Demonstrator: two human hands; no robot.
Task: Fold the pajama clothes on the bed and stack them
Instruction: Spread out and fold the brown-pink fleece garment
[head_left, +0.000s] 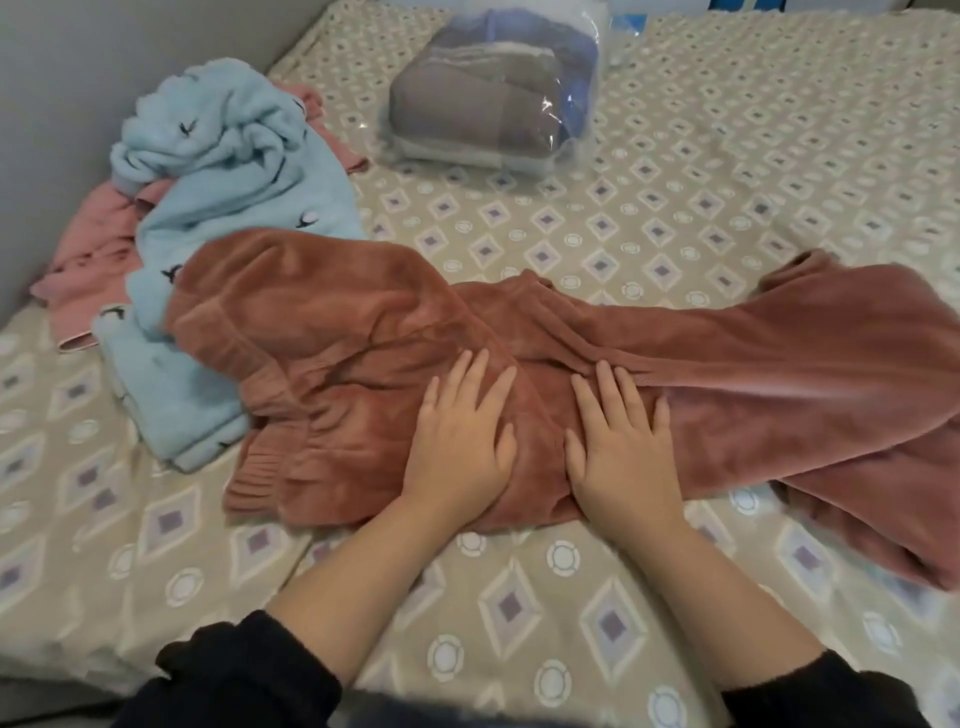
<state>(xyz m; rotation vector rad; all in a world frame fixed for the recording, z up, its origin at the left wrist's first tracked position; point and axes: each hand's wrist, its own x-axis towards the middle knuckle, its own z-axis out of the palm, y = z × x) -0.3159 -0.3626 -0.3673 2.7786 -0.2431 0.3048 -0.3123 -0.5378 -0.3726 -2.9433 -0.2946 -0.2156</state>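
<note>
A rust-brown fleece pajama garment (363, 322) lies spread sideways across the bed (519, 597), its ribbed cuffs at the left and its wide end at the right. My left hand (462, 431) and my right hand (621, 441) press flat on its middle, side by side, fingers straight and pointing away from me. To the left, a light blue fleece pajama piece (228, 171) with small dark marks lies crumpled, partly under the brown garment. A pink garment (93, 249) lies beneath the blue one.
A clear plastic bag (493, 93) holding folded grey and blue fabric sits at the back of the bed. A grey wall (62, 104) runs along the left side. The patterned bedsheet shows at the right back and near me.
</note>
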